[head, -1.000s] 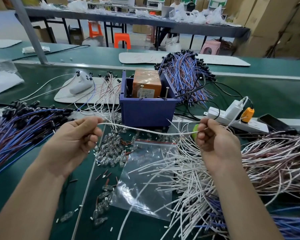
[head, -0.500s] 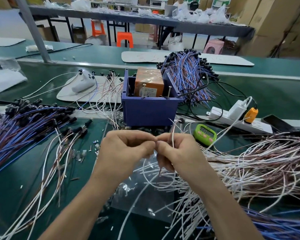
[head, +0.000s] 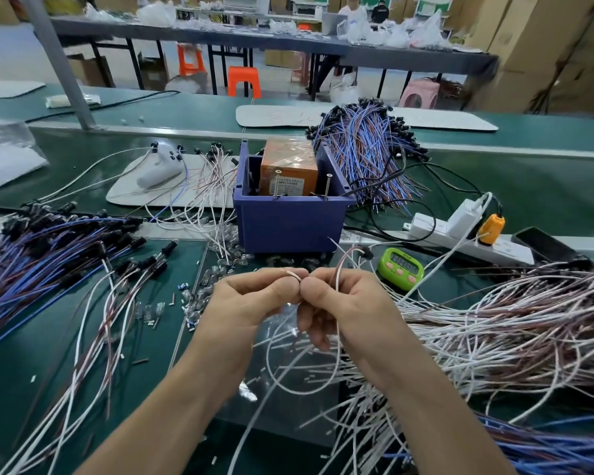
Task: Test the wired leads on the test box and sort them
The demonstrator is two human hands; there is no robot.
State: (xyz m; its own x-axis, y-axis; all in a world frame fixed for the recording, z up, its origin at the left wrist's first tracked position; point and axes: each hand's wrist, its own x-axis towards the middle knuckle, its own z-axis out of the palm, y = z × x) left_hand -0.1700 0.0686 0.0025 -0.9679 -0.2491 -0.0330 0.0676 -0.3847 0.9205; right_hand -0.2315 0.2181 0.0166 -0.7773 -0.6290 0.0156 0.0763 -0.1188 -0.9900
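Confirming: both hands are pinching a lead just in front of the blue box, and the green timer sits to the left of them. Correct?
Not quite. The head view shows the green timer to the right of the hands, beside the right hand, not to the left. The rest holds: the left hand and the right hand pinch a lead in front of the blue box.

One test box [head: 288, 221], one timer [head: 400, 269]

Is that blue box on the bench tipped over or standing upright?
Upright. The blue box sits flat on the bench with its open top facing up, and an orange block stands inside it.
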